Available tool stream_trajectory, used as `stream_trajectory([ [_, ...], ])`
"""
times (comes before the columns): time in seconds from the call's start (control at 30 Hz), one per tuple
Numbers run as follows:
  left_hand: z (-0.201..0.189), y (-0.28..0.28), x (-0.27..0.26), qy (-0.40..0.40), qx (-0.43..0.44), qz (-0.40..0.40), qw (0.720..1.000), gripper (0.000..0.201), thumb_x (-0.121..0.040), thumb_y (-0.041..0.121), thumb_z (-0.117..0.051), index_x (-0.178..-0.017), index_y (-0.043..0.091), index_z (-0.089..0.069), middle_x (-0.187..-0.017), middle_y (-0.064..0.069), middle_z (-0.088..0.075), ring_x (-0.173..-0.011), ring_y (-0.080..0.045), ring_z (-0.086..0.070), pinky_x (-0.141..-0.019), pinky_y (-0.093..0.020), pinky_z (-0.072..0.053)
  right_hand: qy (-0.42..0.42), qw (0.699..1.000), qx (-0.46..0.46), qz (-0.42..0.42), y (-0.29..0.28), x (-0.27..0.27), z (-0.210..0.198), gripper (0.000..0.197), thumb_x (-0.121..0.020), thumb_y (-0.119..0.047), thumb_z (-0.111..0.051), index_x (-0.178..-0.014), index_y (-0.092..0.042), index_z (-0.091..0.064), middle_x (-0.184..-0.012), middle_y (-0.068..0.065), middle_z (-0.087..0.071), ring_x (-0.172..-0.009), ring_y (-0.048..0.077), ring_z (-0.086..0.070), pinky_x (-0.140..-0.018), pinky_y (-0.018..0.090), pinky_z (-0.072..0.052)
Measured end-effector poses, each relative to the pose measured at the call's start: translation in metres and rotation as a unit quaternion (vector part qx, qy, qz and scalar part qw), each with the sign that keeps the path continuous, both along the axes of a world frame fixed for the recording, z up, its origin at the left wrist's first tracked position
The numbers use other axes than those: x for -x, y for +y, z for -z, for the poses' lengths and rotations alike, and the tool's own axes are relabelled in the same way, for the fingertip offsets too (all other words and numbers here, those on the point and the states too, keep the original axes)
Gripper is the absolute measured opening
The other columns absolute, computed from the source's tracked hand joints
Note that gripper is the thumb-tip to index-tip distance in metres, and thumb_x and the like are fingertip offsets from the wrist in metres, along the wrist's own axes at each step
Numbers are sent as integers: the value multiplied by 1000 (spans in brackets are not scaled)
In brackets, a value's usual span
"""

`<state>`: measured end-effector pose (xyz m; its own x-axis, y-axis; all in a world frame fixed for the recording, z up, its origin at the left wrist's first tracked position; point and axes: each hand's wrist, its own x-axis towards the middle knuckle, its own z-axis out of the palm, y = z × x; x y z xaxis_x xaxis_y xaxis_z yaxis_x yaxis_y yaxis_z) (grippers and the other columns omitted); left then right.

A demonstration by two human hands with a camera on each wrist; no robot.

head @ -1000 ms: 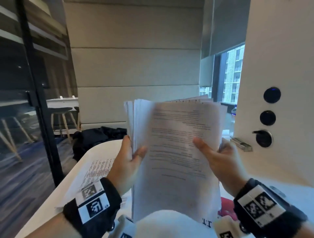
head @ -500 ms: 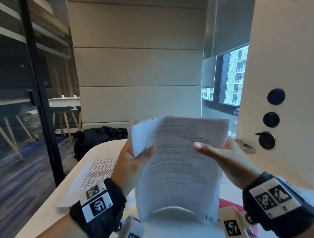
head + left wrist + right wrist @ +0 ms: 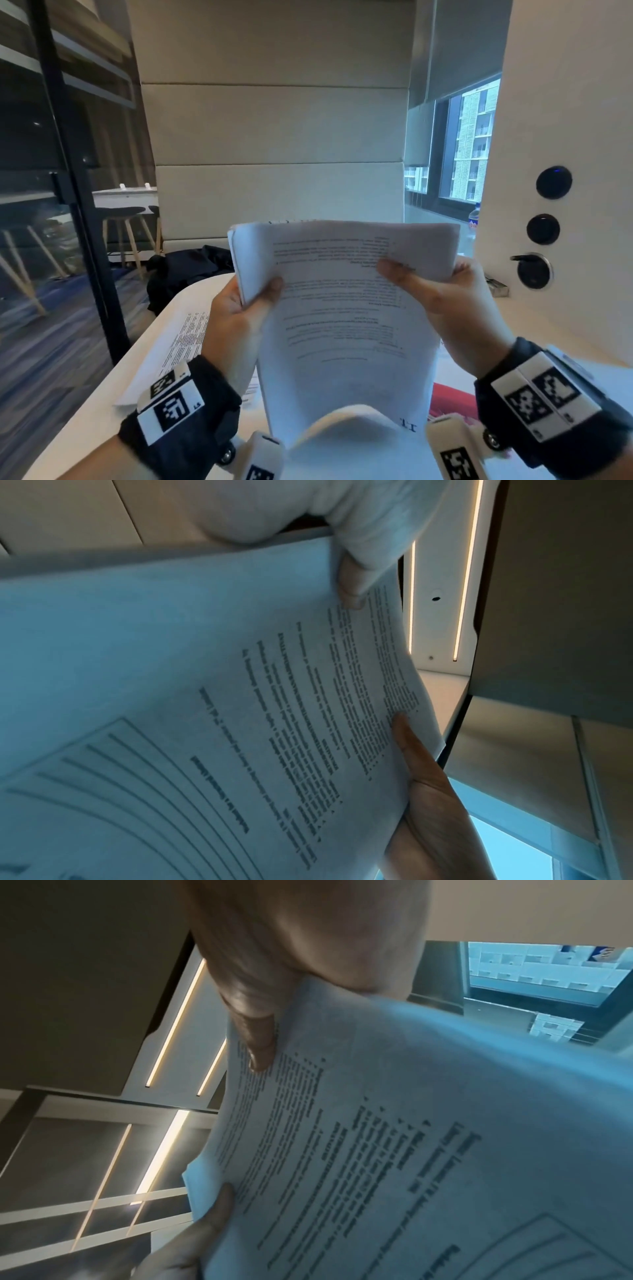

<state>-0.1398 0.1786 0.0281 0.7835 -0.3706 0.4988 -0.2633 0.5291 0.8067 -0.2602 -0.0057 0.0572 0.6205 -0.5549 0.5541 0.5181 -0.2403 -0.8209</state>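
From the head view, the stack of papers [image 3: 342, 308] stands up over the near part of the table [image 3: 85, 438], caught between both hands; the left hand [image 3: 236, 322] grips its left edge, thumb curled across the front page; the right hand [image 3: 455, 308] pinches the upper right, thumb on the print, fingers hidden behind; a loose sheet [image 3: 178, 339] lies flat on the table at the left.

Left wrist view now; the papers [image 3: 205, 669] fill the picture, with the left hand [image 3: 431, 818] clamped on the edge, thumb along the text.

Right wrist view; the right hand [image 3: 291, 947] looms near, its thumb pressing the page; the left hand [image 3: 192, 1240] holds the far edge.

My read: the stack is gathered but not squared; a few sheets poke above the top; evening it and fetching that loose sheet look left to do.
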Motion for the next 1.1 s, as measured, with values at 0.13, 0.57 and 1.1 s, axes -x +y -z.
stream_trajectory([
  [0.13, -9, 3, 0, -13, -12, 60, 998, 23, -73, 8, -69, -95, 14, -75, -103, -12, -73, -91, -29, -71, -74, -38, -58, -11, 999, -11, -35, 0, 2, -7, 44, -59, -21, -81, -95, 2, -72, -92, 13, -75, -79, 24, -70, -77, 37, -59],
  [0.57, 30, -6, -2, 53, -107, -7, 993, 36, -80, -3, -53, -65, 19, -77, -72, -2, -74, -65, -19, -69, -63, -31, -54, 94, 989, -78, -85, -14, 4, 46, 55, -47, -25, -92, -97, -10, -76, -102, 11, -74, -96, 31, -70, -89, 46, -54],
  [1.1, 50, 0, -8, -17, -185, -76, 980, 20, -92, 22, -60, -109, 18, -68, -105, 4, -74, -101, -15, -68, -92, -39, -53, 630, 542, 556, -10, -59, 28, 71, 32, -89, -39, -60, -110, -15, -58, -109, -1, -66, -85, 13, -57, -81, 25, -49],
])
